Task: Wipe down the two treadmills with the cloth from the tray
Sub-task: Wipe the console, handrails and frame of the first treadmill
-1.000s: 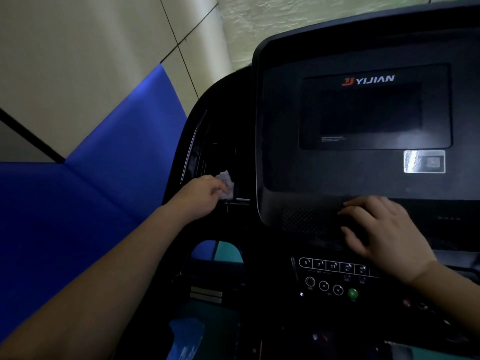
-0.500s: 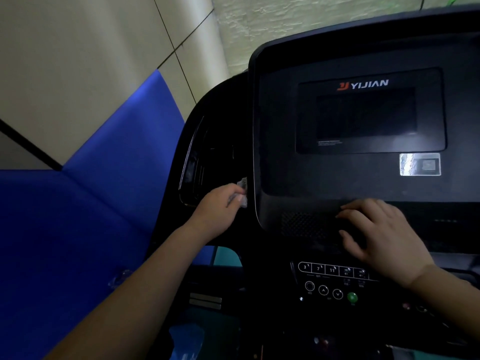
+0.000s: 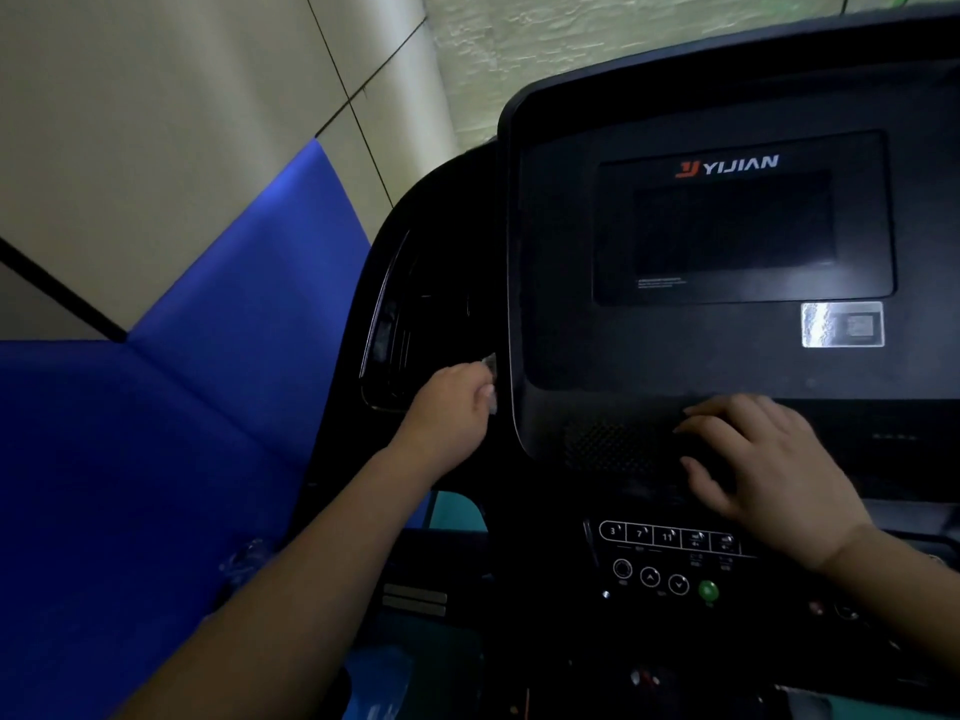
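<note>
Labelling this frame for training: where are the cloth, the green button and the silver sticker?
cloth [image 3: 489, 363]: head view, corner poking above the left hand [image 3: 452, 402]
green button [image 3: 708, 589]: head view, its centre
silver sticker [image 3: 841, 324]: head view, its middle

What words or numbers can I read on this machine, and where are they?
"YIJIAN": logo above the screen on the treadmill console.
"3", "7", "11": buttons low on the console.
Too small to read: fine print under the screen, silver sticker, other button labels.

Black treadmill console [image 3: 649, 356]: right hand [image 3: 763, 459] resting on lower ledge; cloth [image 3: 490, 364] at left edge.
</note>
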Demonstrator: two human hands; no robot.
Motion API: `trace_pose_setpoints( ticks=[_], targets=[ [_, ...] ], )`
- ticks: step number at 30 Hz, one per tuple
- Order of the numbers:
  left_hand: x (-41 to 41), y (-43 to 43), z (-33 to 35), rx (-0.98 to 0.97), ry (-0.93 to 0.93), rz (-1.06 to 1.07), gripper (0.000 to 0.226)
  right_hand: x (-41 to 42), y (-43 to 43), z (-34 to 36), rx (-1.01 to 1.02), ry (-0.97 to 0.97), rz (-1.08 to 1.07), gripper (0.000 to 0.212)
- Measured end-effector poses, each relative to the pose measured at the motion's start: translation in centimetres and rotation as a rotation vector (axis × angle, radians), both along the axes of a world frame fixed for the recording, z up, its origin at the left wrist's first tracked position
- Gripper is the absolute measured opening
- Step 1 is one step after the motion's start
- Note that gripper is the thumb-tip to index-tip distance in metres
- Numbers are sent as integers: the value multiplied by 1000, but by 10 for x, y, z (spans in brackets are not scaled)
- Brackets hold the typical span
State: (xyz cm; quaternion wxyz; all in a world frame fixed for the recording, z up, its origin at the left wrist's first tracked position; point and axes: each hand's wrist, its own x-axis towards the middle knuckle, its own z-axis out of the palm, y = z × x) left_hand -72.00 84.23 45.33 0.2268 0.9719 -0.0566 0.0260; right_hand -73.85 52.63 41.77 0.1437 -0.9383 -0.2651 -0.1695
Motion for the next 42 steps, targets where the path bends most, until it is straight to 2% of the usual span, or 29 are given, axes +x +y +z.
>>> trace_pose_setpoints(
  ticks=[5, 8, 14, 20, 23, 26, 29, 30, 32, 34, 38, 42],
  targets=[
    [7, 13, 3, 42, 88, -33, 16, 0, 0, 0, -7, 0, 3, 34],
    [9, 2, 3, 45, 66, -8, 14, 0, 1, -1, -9, -1, -3, 35],
    [1, -2, 1, -87, 55, 108, 14, 0, 3, 0, -11, -11, -5, 36],
    [3, 7, 4, -322, 226, 140, 16, -2, 4, 1, -10, -8, -15, 37],
    [1, 13, 11, -374, 276, 97, 12, -2, 4, 2, -17, 0, -16, 38],
    [-2, 33, 22, -313, 235, 104, 11, -2, 4, 2, -22, 5, -19, 39],
    [-11, 60, 17, -152, -36, 306, 11, -1, 4, 1, -27, 4, -21, 39],
    [-13, 67, 11, -52, -102, 297, 18, -2, 4, 1, -30, 4, -24, 39],
    [-14, 69, -4, 157, -43, 180, 32, -2, 4, 1, -32, 5, -28, 39],
    [-6, 63, -9, 229, 116, 144, 41, -2, 4, 2, -32, 9, -27, 39],
    [13, 55, 5, 164, 262, 152, 40, -2, 4, 3, -32, 16, -22, 39],
    [11, 38, 6, 27, 264, 68, 26, -2, 4, 3, -25, 11, -19, 38]
  ],
)
